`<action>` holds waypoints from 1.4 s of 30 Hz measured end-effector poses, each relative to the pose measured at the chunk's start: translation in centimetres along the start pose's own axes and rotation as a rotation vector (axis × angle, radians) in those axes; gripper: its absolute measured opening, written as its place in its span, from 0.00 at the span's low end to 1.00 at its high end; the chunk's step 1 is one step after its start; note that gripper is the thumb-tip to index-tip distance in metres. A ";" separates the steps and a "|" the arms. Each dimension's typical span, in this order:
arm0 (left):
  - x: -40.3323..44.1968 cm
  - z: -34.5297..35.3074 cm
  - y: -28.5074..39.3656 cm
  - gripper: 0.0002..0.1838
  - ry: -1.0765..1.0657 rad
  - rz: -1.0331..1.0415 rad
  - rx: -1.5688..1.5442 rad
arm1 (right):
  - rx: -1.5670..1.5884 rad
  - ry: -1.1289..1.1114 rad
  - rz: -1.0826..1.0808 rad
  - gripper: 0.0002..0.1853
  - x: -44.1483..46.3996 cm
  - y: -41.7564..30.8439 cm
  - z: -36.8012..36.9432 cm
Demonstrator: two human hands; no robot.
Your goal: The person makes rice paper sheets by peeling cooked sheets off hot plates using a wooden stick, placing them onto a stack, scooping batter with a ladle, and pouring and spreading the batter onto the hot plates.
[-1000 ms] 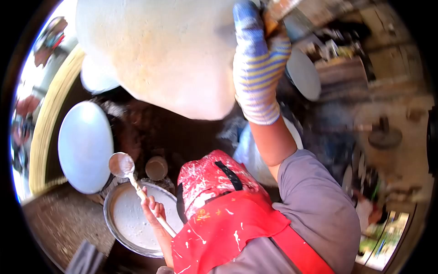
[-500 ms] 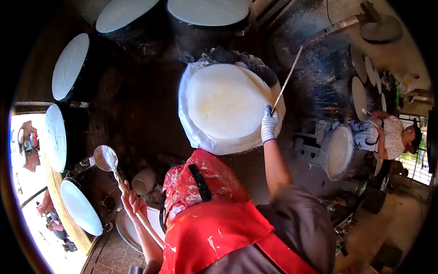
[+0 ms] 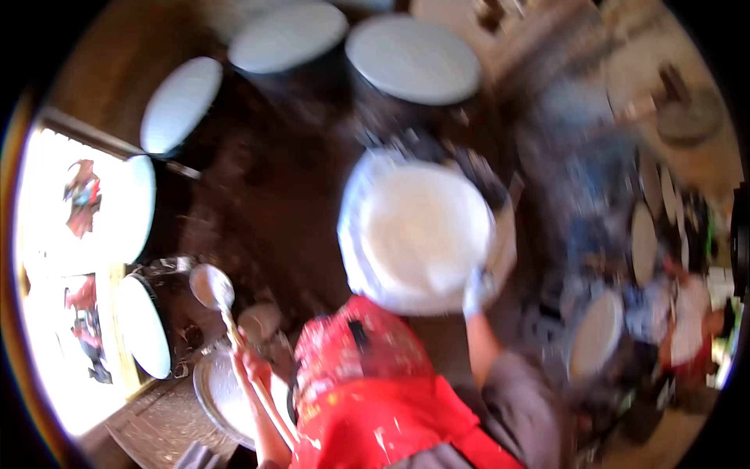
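My left hand (image 3: 251, 364) is closed round the long pale handle of a ladle (image 3: 209, 286), its bowl raised at the left. My right hand (image 3: 475, 292), in a whitish glove, is at the lower right edge of a round white sheet (image 3: 422, 223). This sheet lies on a round, cloth-covered stand (image 3: 358, 262). The thin stick that my right hand grips is smeared by motion and hardly shows. Below my left hand is a wide metal basin (image 3: 205, 391) with white contents.
Several round white-topped drums, among them a drum (image 3: 414, 59) at the top and a drum (image 3: 144, 327) at the left, curve around me. A person (image 3: 687, 320) is at the right, near a large white-filled tub (image 3: 595, 336). A bright opening (image 3: 55, 313) lies at the left.
My view has swung, shifting the surroundings right and mostly down. My right hand is lower against the white sheet, and the stick no longer shows clearly. My left hand still holds the ladle.
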State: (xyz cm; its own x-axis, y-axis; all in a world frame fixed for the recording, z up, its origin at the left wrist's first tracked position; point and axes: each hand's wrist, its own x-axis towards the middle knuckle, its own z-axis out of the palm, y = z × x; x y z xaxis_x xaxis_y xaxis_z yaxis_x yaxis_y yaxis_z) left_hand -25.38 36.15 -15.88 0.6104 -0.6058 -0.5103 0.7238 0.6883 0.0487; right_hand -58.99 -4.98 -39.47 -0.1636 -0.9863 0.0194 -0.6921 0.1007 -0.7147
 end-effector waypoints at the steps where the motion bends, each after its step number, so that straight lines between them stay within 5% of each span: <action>1: -0.6 -1.1 -0.2 0.21 -0.013 -0.003 -0.005 | 0.031 0.080 -0.040 0.17 0.8 -0.2 -1.0; 4: -2.4 -1.5 -1.1 0.23 0.049 0.150 0.116 | 0.026 0.071 0.032 0.20 2.3 -6.1 -3.6; 5: -2.8 -2.3 -0.9 0.24 0.003 0.159 0.109 | 0.133 0.127 -0.125 0.19 1.7 -9.8 -2.7; 10: -5.0 -4.5 0.3 0.22 -0.006 0.252 -0.006 | 0.507 -0.772 0.048 0.12 -6.6 -26.9 2.5; 13: -6.4 -6.4 1.0 0.19 -0.012 0.332 0.016 | 0.369 -1.228 -0.225 0.10 -14.7 -32.6 3.4; 18: -10.8 -9.4 0.7 0.21 0.298 0.472 0.122 | 0.025 -1.944 -0.235 0.21 -23.0 -37.6 -0.8; 21: -14.2 -14.2 1.0 0.18 0.508 0.641 0.518 | -0.513 -1.995 -0.865 0.22 -27.5 -41.4 -4.0; 25: -17.2 -17.4 3.7 0.14 0.820 0.727 0.590 | -0.677 -1.809 -1.919 0.21 -36.2 -41.5 -3.5; 31: -12.2 -29.1 5.1 0.13 1.267 0.633 0.712 | -0.623 -1.913 -2.263 0.11 -47.4 -35.1 1.0; 35: -8.8 -29.2 4.3 0.16 1.395 0.525 0.662 | -0.679 -1.706 -2.174 0.12 -48.0 -37.6 2.3; 39: -6.6 -30.0 4.0 0.14 1.235 0.600 0.361 | -0.617 -1.919 -2.220 0.11 -46.6 -33.5 5.8; 41: -7.5 -27.1 3.5 0.13 0.661 0.562 -0.499 | -0.797 -1.984 -2.090 0.11 -45.8 -36.2 4.1; 42: -8.6 -25.7 3.0 0.14 0.492 0.588 -0.564 | -0.774 -1.977 -2.122 0.11 -45.0 -37.7 3.6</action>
State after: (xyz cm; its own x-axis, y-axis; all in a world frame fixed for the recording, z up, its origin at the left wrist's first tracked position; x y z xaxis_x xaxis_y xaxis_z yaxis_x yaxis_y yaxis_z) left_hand -36.68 53.71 -33.37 0.5306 0.0460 -0.8464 0.0035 0.9984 0.0564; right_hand -22.96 35.17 -15.90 0.2942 0.8110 -0.5057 0.6425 -0.5595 -0.5236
